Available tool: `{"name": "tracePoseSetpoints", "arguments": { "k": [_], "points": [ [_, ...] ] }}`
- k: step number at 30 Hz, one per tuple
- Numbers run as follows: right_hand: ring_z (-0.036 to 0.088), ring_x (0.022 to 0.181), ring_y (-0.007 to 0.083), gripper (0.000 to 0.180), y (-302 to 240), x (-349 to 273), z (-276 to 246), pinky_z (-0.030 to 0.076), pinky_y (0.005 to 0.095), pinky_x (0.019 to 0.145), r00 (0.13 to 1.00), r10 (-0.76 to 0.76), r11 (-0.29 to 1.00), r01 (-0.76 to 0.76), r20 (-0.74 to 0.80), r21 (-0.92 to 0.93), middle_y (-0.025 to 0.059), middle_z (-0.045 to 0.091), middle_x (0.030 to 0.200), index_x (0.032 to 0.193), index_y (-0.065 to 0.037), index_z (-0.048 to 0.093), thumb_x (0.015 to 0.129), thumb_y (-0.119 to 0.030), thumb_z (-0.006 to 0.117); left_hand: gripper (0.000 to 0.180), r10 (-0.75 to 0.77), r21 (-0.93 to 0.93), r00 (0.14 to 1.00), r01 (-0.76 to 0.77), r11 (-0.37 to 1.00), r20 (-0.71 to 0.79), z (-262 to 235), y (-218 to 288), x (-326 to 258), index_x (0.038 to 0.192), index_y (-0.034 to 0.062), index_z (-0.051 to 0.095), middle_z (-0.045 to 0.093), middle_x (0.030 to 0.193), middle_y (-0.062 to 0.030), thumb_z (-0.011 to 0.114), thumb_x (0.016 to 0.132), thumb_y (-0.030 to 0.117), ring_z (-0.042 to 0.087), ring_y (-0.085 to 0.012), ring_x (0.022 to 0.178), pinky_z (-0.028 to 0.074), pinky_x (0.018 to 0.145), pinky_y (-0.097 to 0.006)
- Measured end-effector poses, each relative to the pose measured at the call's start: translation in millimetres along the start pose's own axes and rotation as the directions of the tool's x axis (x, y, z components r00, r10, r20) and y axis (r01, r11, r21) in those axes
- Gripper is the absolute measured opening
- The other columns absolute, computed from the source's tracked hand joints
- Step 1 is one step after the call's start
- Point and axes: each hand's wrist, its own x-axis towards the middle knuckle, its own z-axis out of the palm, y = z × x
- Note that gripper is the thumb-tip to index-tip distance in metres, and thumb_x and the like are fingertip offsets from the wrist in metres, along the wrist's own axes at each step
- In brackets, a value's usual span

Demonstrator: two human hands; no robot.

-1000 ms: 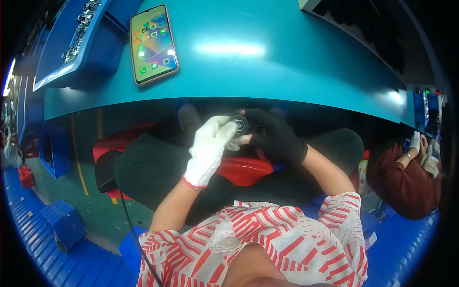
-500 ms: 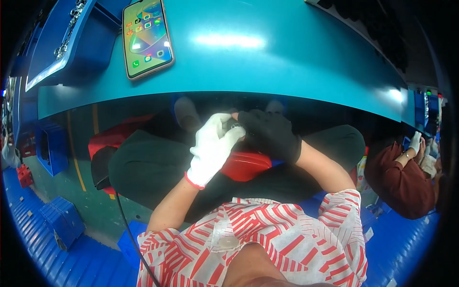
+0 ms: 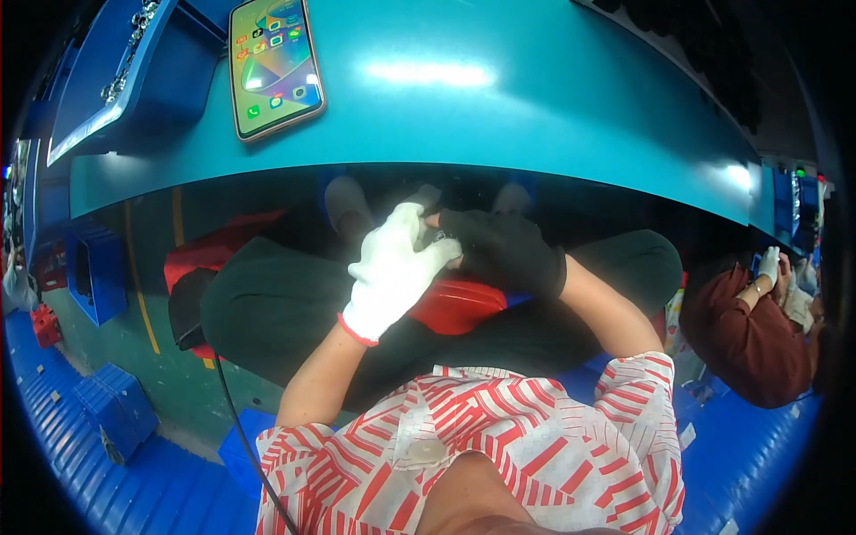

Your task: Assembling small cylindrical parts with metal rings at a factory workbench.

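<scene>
My left hand (image 3: 390, 267), in a white glove with a red cuff, meets my right hand (image 3: 510, 254) in front of my lap, below the table's edge. A dark glove covers the right hand, leaving bare fingertips. Both hands have their fingers bent inward around a tiny shiny piece (image 3: 440, 236), which shows only as a glint between them. Its kind is hidden by the fingers and the dark background. A light blurred patch lies just beyond the left glove's fingertips; I cannot tell what it is.
On the teal table (image 3: 535, 116) lies a lit smartphone (image 3: 278, 71), beside a blue bin (image 3: 160, 89) with shiny metal parts (image 3: 134, 45). A red stool (image 3: 459, 308) shows between my legs. Blue crates (image 3: 96, 272) stand at left; a person in dark red (image 3: 753, 334) works at right.
My left hand has shifted slightly up and left, its fingers a little more stretched. The right hand stays almost in place beside it.
</scene>
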Motion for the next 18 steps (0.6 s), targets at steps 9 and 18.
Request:
{"name": "tracePoseSetpoints", "arguments": {
  "k": [9,18],
  "points": [
    [0.066,0.073,0.0255,0.037,-5.7,-0.7,-1.7,0.052,0.0340,0.061,0.996,0.074,0.989,-0.080,-0.048,-0.128,0.0099,0.066,0.087,0.100,-0.009,0.060,0.072,-0.028,0.074,0.042,0.040,-0.005,0.998,-0.040,0.999,-0.042,11.4,-7.4,-3.8,0.115,-0.0055,0.052,0.065,0.095,-0.0198,0.066,0.080,0.012,0.066,-0.0276,0.085,0.051,0.076,-0.032],
    [0.067,0.074,0.0255,0.035,-5.4,-1.7,-0.9,0.052,0.0332,0.061,0.997,0.055,0.996,-0.058,-0.046,-0.064,0.0101,0.067,0.087,0.102,-0.008,0.060,0.074,-0.025,0.073,0.040,0.009,0.042,1.000,-0.009,0.999,0.008,3.2,-2.9,0.6,0.113,-0.0063,0.053,0.066,0.090,-0.0180,0.066,0.081,0.014,0.066,-0.0239,0.079,0.051,0.072,-0.032]
  ]
}}
